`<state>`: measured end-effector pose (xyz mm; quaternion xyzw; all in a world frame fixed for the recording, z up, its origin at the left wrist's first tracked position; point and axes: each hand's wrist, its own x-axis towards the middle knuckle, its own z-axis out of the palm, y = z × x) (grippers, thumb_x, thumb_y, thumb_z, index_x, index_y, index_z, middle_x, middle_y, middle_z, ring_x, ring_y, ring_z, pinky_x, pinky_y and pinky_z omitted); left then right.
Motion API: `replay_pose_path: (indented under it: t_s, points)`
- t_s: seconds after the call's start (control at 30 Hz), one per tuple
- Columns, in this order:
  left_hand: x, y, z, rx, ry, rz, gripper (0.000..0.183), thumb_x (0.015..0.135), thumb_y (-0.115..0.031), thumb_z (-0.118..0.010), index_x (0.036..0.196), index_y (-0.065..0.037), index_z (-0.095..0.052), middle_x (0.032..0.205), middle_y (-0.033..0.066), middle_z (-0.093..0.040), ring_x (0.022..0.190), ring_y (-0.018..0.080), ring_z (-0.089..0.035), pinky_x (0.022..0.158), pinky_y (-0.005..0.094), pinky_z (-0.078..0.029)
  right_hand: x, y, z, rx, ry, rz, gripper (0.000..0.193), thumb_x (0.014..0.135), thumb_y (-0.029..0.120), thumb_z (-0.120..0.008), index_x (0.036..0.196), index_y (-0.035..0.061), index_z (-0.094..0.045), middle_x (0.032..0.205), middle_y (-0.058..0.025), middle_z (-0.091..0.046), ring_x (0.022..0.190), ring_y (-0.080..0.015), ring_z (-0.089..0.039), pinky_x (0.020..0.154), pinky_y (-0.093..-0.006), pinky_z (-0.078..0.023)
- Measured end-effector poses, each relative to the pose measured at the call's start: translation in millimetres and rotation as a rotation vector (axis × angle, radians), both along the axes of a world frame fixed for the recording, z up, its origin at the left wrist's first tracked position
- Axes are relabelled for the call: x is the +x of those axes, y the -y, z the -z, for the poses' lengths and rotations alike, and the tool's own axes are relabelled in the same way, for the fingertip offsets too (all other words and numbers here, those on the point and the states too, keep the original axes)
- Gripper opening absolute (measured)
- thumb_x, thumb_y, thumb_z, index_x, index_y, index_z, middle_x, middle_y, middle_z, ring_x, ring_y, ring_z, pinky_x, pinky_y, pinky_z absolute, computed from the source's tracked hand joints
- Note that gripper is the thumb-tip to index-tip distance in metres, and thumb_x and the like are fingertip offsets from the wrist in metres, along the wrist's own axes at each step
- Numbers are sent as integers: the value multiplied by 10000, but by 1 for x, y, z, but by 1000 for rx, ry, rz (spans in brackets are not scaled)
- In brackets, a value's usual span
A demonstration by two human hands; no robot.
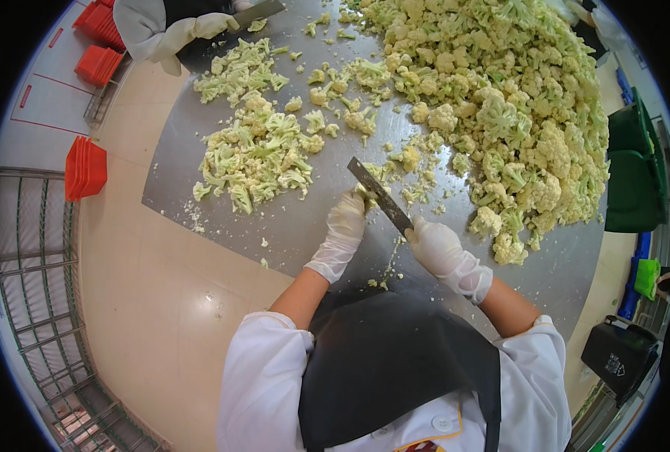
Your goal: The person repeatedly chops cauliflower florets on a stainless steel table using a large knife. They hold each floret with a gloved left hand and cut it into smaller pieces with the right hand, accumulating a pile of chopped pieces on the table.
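We count two gloved hands, set apart from each other, above one steel table (433, 301). The right hand (439, 245) is clamped round the handle of one knife (381, 196), whose blade slants up and leftward; the left hand (345, 222) has its fingers closed on one cauliflower piece (369, 203), partly hidden, just beside the blade. To the right we note one large cauliflower heap (531, 128), its florets too many to count; to the left lie two smaller clusters of cut pieces, a nearer cluster (256, 154) and a farther cluster (238, 69), almost touching. At upper left we distinguish a co-worker's gloved hand (213, 25) and a second knife (256, 13). Beyond the table we count three red crate stacks (85, 169) and one black bin (617, 354).
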<state>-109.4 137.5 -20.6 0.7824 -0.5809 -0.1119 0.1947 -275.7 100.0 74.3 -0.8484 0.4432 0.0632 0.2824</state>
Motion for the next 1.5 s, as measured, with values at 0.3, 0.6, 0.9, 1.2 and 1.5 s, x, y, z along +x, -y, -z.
replay_pose_path:
  t_s: [0.3,0.6,0.9,1.2,1.5]
  points:
    - [-3,-13,14,-217,-163,-53,196,750,-100,-536,944,-96,-509,849,124,-535,750,301,-545,639,356,-449,29,18,38,69,-134,-25,243,801,240,-447,803,4,-508,684,-198,-577,670,-359,-567,624,-433,-447]
    - [38,23,-10,-510,324,-252,315,771,-182,-500,1059,-65,-453,1065,148,-444,990,290,-428,877,409,-321,-41,20,27,-74,292,410,249,819,254,-477,875,15,-521,707,-223,-565,696,-364,-563,594,-412,-441]
    - [64,45,6,-203,845,38,500,733,-39,-467,1204,-192,-397,1290,98,-290,1231,289,-202,1010,478,-73,-81,24,46,21,354,590,214,794,213,-518,819,0,-521,676,-225,-551,647,-385,-537,558,-417,-419]
    - [-3,93,-3,-374,142,314,311,736,-203,-557,1033,-123,-506,1002,124,-518,927,277,-502,740,389,-406,-52,37,40,-200,264,492,237,801,253,-505,816,17,-524,644,-220,-544,605,-373,-539,531,-427,-416]
    - [-15,50,-9,172,-413,-86,173,733,-203,-567,874,-107,-537,663,148,-558,628,292,-560,558,384,-426,-51,12,23,-90,229,415,252,812,271,-486,755,27,-478,573,-209,-521,566,-382,-522,514,-448,-399]
